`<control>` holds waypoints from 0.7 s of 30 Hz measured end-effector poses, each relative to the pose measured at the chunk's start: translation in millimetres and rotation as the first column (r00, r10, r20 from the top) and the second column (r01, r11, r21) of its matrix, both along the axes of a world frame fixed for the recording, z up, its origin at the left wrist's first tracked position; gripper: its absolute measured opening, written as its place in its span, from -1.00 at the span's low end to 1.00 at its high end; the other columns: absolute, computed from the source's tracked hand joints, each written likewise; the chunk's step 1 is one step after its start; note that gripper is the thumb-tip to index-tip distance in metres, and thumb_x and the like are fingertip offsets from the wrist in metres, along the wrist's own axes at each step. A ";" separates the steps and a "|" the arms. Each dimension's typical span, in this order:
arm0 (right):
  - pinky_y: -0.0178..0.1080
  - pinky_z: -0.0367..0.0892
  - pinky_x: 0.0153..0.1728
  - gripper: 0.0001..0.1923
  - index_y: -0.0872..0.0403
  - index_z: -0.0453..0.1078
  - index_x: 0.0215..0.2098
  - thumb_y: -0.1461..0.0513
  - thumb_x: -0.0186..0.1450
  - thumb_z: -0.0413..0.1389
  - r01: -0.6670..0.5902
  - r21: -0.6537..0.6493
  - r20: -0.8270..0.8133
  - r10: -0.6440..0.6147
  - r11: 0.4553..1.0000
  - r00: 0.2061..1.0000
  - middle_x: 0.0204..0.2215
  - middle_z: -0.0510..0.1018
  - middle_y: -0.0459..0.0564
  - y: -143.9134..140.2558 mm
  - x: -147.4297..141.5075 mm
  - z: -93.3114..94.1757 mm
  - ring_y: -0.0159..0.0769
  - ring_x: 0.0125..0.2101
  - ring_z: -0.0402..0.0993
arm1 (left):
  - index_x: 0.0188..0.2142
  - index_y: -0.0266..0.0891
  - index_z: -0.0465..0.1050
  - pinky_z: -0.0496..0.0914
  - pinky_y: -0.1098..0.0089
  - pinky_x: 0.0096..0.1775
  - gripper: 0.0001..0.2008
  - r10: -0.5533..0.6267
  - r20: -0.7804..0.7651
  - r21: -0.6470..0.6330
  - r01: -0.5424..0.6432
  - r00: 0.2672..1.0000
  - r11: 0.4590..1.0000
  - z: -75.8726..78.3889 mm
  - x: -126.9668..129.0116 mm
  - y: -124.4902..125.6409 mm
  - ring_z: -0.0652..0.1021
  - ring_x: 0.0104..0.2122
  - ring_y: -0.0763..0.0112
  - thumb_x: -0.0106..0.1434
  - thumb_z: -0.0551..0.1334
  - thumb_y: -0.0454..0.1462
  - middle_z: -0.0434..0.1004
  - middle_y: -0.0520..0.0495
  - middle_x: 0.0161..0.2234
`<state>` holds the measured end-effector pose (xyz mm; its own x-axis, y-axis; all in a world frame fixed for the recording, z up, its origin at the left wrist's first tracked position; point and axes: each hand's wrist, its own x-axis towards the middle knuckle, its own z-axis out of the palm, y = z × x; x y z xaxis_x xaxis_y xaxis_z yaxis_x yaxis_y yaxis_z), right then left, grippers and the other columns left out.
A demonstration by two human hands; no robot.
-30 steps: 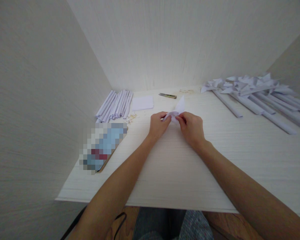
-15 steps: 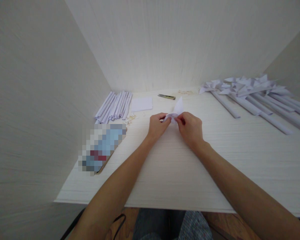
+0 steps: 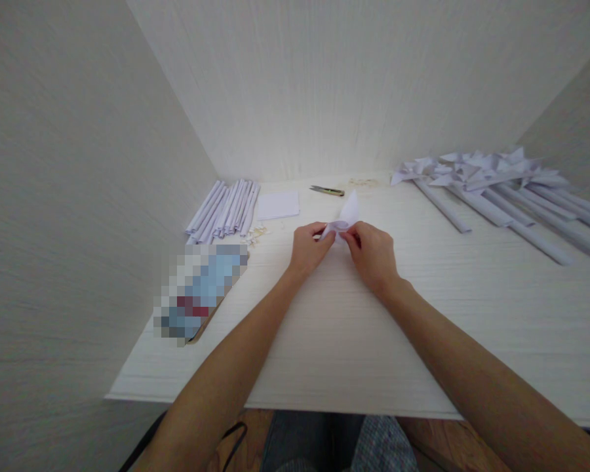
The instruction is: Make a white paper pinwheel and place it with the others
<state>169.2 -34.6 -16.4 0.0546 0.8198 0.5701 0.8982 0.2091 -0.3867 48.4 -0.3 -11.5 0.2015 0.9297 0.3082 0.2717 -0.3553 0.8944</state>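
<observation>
My left hand [image 3: 307, 248] and my right hand [image 3: 373, 254] meet at the middle of the white table [image 3: 354, 328], both pinching a small folded piece of white paper [image 3: 347, 215]. One pointed flap of the paper sticks up and away from my fingers. The lower part of the paper is hidden between my fingertips.
A bundle of rolled paper sticks [image 3: 225, 210] lies at the back left beside a small stack of white paper squares [image 3: 278, 204]. A small cutter [image 3: 327, 191] lies near the back wall. Several finished paper pinwheels on sticks [image 3: 496, 183] are piled at the right. A blurred flat object [image 3: 199, 288] lies at the left edge.
Both hands stay together on the paper, with only slight finger shifts. The view has tilted a little.
</observation>
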 end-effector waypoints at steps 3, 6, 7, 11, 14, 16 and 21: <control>-0.30 0.09 -0.51 -0.78 0.10 0.27 -0.56 0.23 0.22 -0.05 -0.008 0.012 -0.021 0.008 1.000 1.000 -0.59 0.44 -0.02 0.6 0.5 -1.1 -0.33 -0.56 0.30 | -0.42 -0.31 0.49 0.36 0.46 -0.36 -0.83 0.006 -0.004 0.000 -0.006 1.000 1.000 0.5 0.0 -0.9 0.49 -0.38 0.44 0.02 0.13 -0.34 0.53 -0.04 -0.41; -0.30 0.10 -0.51 -0.78 0.10 0.29 -0.57 0.23 0.21 -0.05 -0.015 -0.002 -0.024 0.015 1.000 1.000 -0.59 0.45 -0.03 0.9 0.2 -1.5 -0.33 -0.56 0.30 | -0.41 -0.30 0.49 0.36 0.47 -0.37 -0.83 0.004 -0.007 0.010 -0.004 1.000 1.000 0.3 0.1 -1.0 0.49 -0.38 0.45 0.03 0.13 -0.35 0.54 -0.04 -0.40; -0.30 0.11 -0.50 -0.78 0.10 0.30 -0.57 0.23 0.21 -0.05 -0.020 -0.007 -0.021 0.020 1.000 1.000 -0.59 0.46 -0.02 0.9 0.1 -1.4 -0.32 -0.56 0.31 | -0.42 -0.30 0.49 0.36 0.47 -0.37 -0.83 0.003 -0.012 0.015 -0.002 1.000 1.000 0.2 0.1 -1.0 0.48 -0.38 0.45 0.03 0.13 -0.35 0.54 -0.03 -0.40; -0.28 0.13 -0.46 -0.76 0.11 0.33 -0.56 0.26 0.22 -0.06 -0.050 -0.028 -0.012 0.050 0.998 0.999 -0.56 0.48 0.01 1.0 -0.3 -0.6 -0.30 -0.52 0.34 | -0.43 -0.29 0.49 0.36 0.47 -0.37 -0.83 0.015 -0.038 0.043 -0.013 0.999 0.999 -0.4 0.0 -0.6 0.48 -0.38 0.45 0.03 0.12 -0.36 0.54 -0.03 -0.41; -0.28 0.15 -0.45 -0.77 0.13 0.37 -0.54 0.28 0.21 -0.06 -0.059 -0.038 -0.026 0.058 0.998 0.998 -0.55 0.49 0.03 1.3 -0.3 -0.5 -0.29 -0.51 0.35 | -0.40 -0.29 0.50 0.36 0.46 -0.35 -0.82 0.023 -0.065 0.060 -0.020 0.998 0.998 -0.8 0.0 -0.5 0.48 -0.38 0.44 0.03 0.12 -0.36 0.54 -0.04 -0.40; -0.28 0.17 -0.44 -0.77 0.13 0.39 -0.54 0.30 0.19 -0.05 -0.059 -0.035 -0.029 0.058 0.998 0.998 -0.55 0.49 0.03 1.6 -0.2 -0.6 -0.29 -0.51 0.36 | -0.38 -0.29 0.50 0.36 0.45 -0.35 -0.80 0.027 -0.079 0.069 -0.021 0.996 0.997 -1.2 0.1 -0.4 0.48 -0.38 0.44 0.04 0.11 -0.36 0.54 -0.05 -0.39; -0.26 0.20 -0.43 -0.77 0.14 0.42 -0.51 0.34 0.16 -0.07 -0.056 -0.023 -0.019 0.056 0.998 0.998 -0.54 0.49 0.04 1.8 -0.1 -0.5 -0.28 -0.51 0.36 | -0.36 -0.28 0.50 0.36 0.45 -0.35 -0.78 0.045 -0.095 0.078 -0.038 0.994 0.996 -2.3 0.2 0.4 0.48 -0.37 0.44 0.03 0.11 -0.36 0.54 -0.06 -0.38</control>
<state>169.0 -32.8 -16.9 0.0184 0.8352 0.5496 0.8782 0.2492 -0.4082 48.6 0.1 -13.8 0.1952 0.9125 0.3594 0.3710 -0.4079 0.8342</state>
